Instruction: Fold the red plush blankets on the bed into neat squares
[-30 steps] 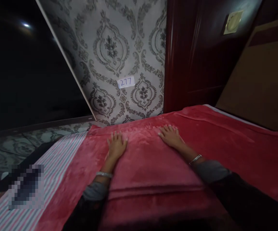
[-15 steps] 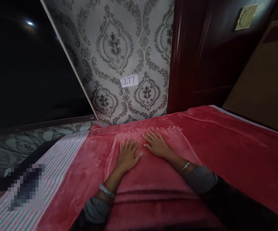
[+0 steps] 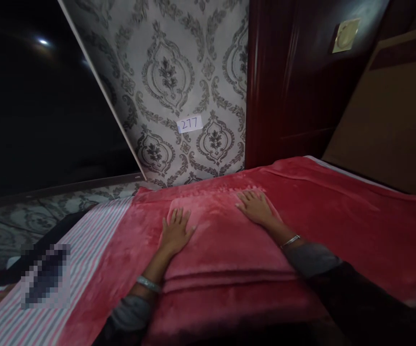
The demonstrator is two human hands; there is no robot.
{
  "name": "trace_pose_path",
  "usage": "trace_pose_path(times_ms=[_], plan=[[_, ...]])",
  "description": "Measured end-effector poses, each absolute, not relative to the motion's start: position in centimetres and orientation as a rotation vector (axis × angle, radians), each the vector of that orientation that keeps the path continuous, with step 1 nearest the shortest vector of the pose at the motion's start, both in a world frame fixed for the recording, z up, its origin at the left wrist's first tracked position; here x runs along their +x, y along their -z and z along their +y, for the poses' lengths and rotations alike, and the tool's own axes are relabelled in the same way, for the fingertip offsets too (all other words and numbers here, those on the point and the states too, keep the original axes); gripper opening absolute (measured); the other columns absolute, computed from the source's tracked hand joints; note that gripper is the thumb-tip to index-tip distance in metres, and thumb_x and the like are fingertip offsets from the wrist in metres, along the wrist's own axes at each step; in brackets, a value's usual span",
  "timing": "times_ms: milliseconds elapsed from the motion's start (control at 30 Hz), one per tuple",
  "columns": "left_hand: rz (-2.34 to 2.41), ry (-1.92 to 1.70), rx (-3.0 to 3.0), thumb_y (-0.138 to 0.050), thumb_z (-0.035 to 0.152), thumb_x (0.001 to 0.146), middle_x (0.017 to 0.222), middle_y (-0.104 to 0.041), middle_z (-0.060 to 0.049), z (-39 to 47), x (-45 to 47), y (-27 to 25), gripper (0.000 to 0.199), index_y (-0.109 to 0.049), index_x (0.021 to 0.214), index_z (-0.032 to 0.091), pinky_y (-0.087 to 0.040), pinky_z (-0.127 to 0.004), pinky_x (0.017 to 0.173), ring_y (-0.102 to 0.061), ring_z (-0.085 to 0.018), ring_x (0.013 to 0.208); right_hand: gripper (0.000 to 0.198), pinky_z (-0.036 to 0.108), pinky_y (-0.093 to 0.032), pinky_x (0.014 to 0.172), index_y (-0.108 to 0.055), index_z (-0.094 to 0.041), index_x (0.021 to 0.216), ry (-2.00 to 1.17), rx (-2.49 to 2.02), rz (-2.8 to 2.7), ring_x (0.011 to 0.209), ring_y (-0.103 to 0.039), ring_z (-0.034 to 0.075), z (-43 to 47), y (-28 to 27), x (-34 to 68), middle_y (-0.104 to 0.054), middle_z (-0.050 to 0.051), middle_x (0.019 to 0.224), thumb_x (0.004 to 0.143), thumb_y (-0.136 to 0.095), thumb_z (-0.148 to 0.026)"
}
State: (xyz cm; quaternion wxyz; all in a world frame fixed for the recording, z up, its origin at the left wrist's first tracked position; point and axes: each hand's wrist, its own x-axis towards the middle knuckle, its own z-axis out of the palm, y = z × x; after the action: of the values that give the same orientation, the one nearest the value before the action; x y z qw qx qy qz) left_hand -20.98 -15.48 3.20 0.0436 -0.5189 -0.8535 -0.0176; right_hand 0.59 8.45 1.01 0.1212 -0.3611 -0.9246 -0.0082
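A plush red-pink blanket (image 3: pixel 226 240) lies folded in a layered stack in front of me, on a wider spread of the same red cloth. Flat on the left part of its top rests my left hand (image 3: pixel 175 233), fingers spread, a bangle at the wrist. My right hand (image 3: pixel 255 206) lies palm down near the far right corner of the fold, fingers spread, with a thin bracelet. Neither hand grips anything. Dark creases between the folded layers show along the near edge.
Striped cloth (image 3: pixel 92 235) borders the red spread on the left, with a blurred patch over part of it. A large dark screen (image 3: pixel 49 110) stands at the left. Behind are patterned wallpaper (image 3: pixel 168 77) with a paper label (image 3: pixel 189 123), a dark red panel (image 3: pixel 280 96) and a cardboard box (image 3: pixel 391 115).
My hands have slid apart over the folded blanket: the left one leftward, the right one rightward to the fold's far right corner. The view has shifted slightly.
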Motion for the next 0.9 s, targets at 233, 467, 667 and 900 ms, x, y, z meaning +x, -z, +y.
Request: trace_pose_path(times_ms=[233,467,667,900], plan=[[-2.72,0.154,-1.535,-0.045,0.044,0.1,0.162,-0.029,-0.019,-14.4,-23.1,-6.8,0.058,-0.043,0.151,0.017,-0.018,-0.072,0.116,-0.024,-0.04,0.15,0.06,0.072,-0.026,0.108,-0.039,-0.022,0.155,-0.17,-1.344,-2.646,0.148,-0.027,0.038,11.5,-2.3,3.4,-0.034,0.016,0.161,0.102,-0.027,-0.049],[-2.432,0.167,-1.953,-0.04,0.046,0.101,0.165,-0.025,-0.01,-4.8,-19.3,-7.8,0.061,-0.032,0.157,0.023,-0.01,-0.061,0.122,-0.017,-0.029,0.154,0.052,0.062,-0.025,0.115,-0.044,-0.026,0.152,-0.132,-1.08,-2.659,0.147,-0.031,0.031,8.4,-5.0,-2.5,-0.038,0.01,0.159,0.104,-0.028,-0.041],[-2.42,0.199,-1.898,-0.032,0.047,0.102,0.159,-0.04,-0.01,-3.6,-18.8,-3.1,0.057,-0.038,0.154,0.025,-0.017,-0.061,0.121,-0.031,-0.03,0.149,0.05,0.054,-0.027,0.114,-0.049,-0.023,0.149,-0.012,-0.976,-2.634,0.139,-0.041,0.029,7.4,-1.0,-2.5,-0.048,0.01,0.153,0.104,-0.035,-0.041],[-2.377,0.26,-1.823,-0.033,0.048,0.103,0.154,-0.048,-0.009,-4.1,-18.8,-3.0,0.052,-0.047,0.148,0.026,-0.023,-0.059,0.12,-0.038,-0.03,0.144,0.05,0.054,-0.028,0.112,-0.049,-0.022,0.148,-0.04,-0.954,-2.611,0.137,-0.042,0.03,7.7,-0.8,-2.4,-0.05,0.01,0.151,0.104,-0.034,-0.041]])
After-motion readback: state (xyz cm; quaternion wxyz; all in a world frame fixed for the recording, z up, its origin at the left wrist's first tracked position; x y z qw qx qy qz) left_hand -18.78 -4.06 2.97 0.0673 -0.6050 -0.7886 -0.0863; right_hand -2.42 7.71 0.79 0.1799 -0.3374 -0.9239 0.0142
